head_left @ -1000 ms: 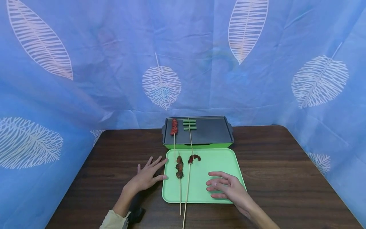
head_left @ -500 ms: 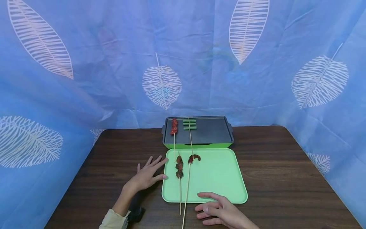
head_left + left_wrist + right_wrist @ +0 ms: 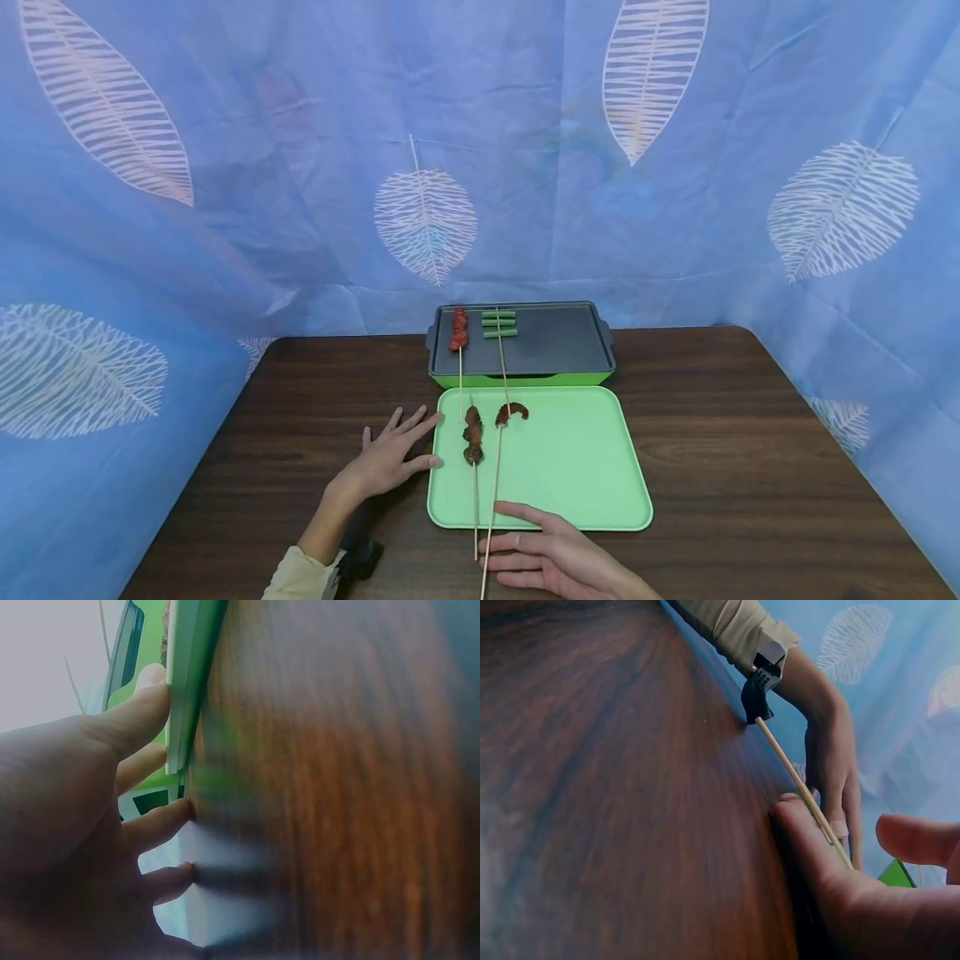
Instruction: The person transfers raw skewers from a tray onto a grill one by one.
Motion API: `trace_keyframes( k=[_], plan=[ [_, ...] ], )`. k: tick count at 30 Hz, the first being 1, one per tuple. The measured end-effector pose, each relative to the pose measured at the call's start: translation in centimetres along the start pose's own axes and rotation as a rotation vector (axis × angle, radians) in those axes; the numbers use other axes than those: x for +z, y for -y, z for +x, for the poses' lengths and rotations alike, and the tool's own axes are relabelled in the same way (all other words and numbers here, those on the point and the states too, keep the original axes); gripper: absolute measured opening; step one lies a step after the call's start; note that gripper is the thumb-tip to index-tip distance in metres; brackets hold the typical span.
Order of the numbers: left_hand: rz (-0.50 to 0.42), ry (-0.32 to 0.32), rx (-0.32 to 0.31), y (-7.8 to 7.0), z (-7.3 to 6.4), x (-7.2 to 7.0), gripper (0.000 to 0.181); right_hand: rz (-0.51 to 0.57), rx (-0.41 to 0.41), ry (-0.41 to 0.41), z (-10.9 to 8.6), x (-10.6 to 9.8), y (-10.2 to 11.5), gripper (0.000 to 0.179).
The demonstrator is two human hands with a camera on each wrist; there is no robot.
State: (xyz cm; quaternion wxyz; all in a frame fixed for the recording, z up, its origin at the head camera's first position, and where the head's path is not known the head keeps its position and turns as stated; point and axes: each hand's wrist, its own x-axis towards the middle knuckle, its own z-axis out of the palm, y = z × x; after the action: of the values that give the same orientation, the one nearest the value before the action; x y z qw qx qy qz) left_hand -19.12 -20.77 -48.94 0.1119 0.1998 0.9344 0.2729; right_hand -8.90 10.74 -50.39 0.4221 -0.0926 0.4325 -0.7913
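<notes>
Dark brown wood grain runs across the surface (image 3: 735, 433). Nearest on it is the right hand (image 3: 558, 560); its grip is not closed, with the fingers extended and the stick of a tentacle-like skewer (image 3: 502, 415) passing across them. From the right wrist, the thumb is seen apart from this stick. At the left side, a beige sleeve (image 3: 294, 577) and a black wrist device (image 3: 360, 561) lead to the left hand (image 3: 388, 463). Its grip is spread wide, the thumb and the forefinger at the left edge of a light green tray (image 3: 577, 458). On this tray lie the curled dark red piece of the first skewer and, left of it, a brown meat skewer (image 3: 472, 435); both sticks extend over the front rim. Behind the tray stands a green grill with a dark plate (image 3: 566, 340), which bears a red meat skewer (image 3: 458, 332) and a green vegetable skewer (image 3: 491, 333). Farthest hangs a blue cloth (image 3: 517, 217) with white leaves.
</notes>
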Motion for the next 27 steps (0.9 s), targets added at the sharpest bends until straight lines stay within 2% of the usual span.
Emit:
trace_keyframes(
  k=[10,17,27],
  plan=[
    [0.005,0.005,0.005,-0.4,0.0,-0.2,0.072,-0.068,0.002,-0.123,-1.1,0.3,0.4,0.06],
    [0.007,0.0,0.004,-0.1,-0.1,-0.2,0.072,-0.156,-0.047,-0.211,-1.2,0.2,0.8,0.064],
    [-0.022,-0.009,0.016,0.0,-0.1,0.1,0.072,-0.177,-0.056,-0.228,-2.8,-0.1,0.7,0.066]
  ],
)
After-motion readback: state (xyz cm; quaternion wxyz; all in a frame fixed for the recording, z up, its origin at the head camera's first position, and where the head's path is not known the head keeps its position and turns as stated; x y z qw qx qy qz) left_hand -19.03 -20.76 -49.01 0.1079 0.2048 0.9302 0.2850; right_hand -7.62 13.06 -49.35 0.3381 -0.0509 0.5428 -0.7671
